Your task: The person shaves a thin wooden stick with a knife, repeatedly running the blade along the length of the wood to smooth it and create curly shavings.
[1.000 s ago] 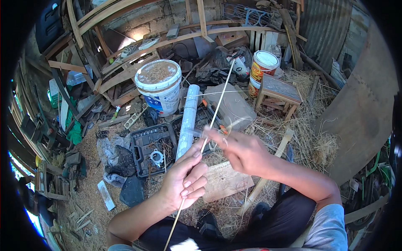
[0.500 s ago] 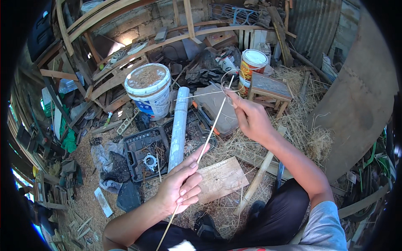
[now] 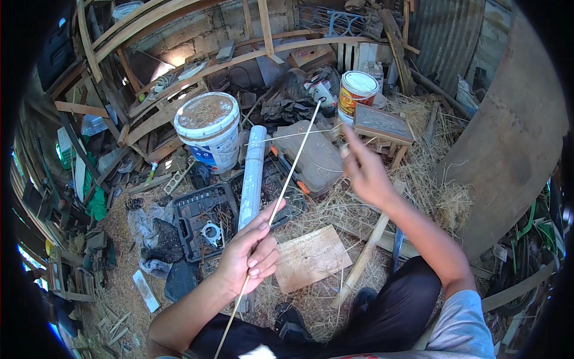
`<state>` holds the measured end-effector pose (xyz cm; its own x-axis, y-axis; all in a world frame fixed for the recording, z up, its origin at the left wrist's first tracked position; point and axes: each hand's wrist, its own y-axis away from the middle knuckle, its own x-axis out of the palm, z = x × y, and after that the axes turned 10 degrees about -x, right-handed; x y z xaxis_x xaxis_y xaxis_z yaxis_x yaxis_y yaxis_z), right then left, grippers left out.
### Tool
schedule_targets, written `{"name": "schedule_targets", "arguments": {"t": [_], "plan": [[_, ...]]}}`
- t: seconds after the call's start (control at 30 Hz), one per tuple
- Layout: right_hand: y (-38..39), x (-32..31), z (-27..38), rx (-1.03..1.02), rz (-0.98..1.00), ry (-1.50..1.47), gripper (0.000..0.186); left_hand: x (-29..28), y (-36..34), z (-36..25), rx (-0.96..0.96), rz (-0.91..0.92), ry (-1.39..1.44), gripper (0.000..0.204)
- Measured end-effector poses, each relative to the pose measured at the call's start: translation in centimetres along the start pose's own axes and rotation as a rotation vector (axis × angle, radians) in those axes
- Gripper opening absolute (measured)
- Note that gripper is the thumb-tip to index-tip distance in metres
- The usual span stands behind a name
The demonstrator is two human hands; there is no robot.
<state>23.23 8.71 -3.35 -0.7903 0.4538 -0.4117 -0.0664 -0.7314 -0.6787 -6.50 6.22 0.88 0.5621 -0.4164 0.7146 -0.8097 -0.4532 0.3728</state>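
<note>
My left hand (image 3: 245, 260) grips a long, thin pale wooden strip (image 3: 292, 170) running diagonally upward from below the picture. To the right of the strip's upper half is my right hand (image 3: 365, 170), away from it, index finger pointing up; its fingertips are blurred beside pale curly strands, and whether they pinch any is unclear. Beneath both hands lie a wooden board (image 3: 314, 257), a white tube (image 3: 251, 179), an open dark tool case (image 3: 197, 209) and a closed grey case (image 3: 305, 155) with orange latches.
A white bucket (image 3: 206, 131), stacked paint pails (image 3: 357, 90) and a small wooden stool (image 3: 382, 125) stand ahead. Straw (image 3: 448, 200), timber scraps and dark bags litter the ground. A large brown sheet (image 3: 490, 155) leans at the right, wooden framing (image 3: 257, 51) crosses the back.
My right hand has left the strip it was on at my left hand, moving up along it, then off to the right. My left hand has drifted slightly left, still gripping the strip.
</note>
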Motion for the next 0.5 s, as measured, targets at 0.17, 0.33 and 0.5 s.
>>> {"name": "schedule_targets", "arguments": {"t": [0.17,0.33,0.5], "plan": [[2.2,2.7,8.1,-0.565,0.399,-0.04,0.063,0.4,0.2,-0.3,0.038,0.086,0.056,0.05],[1.7,3.6,7.5,-0.471,0.363,0.05,0.064,1.0,0.7,-0.4,0.008,0.095,0.115,0.051],[2.8,2.8,9.1,-0.588,0.527,0.139,0.069,0.4,1.0,-0.1,0.045,0.089,0.093,0.051]]}}
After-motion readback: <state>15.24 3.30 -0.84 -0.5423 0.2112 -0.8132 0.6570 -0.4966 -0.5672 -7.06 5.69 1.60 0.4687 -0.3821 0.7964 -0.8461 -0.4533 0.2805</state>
